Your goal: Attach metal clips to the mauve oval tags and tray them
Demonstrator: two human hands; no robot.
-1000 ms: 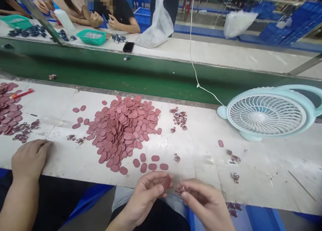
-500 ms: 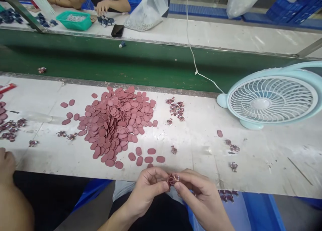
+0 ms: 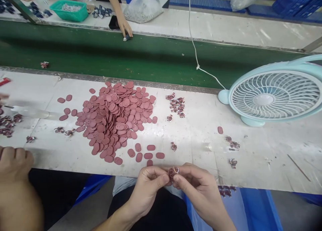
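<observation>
My left hand [image 3: 151,187] and my right hand [image 3: 198,190] meet at the table's near edge. Their thumbs and fingertips pinch one small dark-red figurine [image 3: 173,172] with whitish edges between them; its finer details are partly covered. Just beyond my hands lie several loose reddish oval discs [image 3: 148,156], and a large pile of the same discs [image 3: 113,120] rises to the left. A single similar figurine [image 3: 173,146] rests on the table ahead of my fingers, with a cluster of them [image 3: 177,105] farther back.
A light-blue fan [image 3: 274,93] stands at right, its white cord [image 3: 198,67] rising past a green conveyor belt [image 3: 151,63]. Below the table edge is a blue bin [image 3: 261,207]. A neighbour's arm [image 3: 17,177] reaches in from the left; another person's hand [image 3: 124,25] is across the belt.
Across the belt, a person's hand has reached forward to a small dark-blue piece at the belt's edge. The neighbour's arm at left has come further into view. My hands keep pinching the figurine.
</observation>
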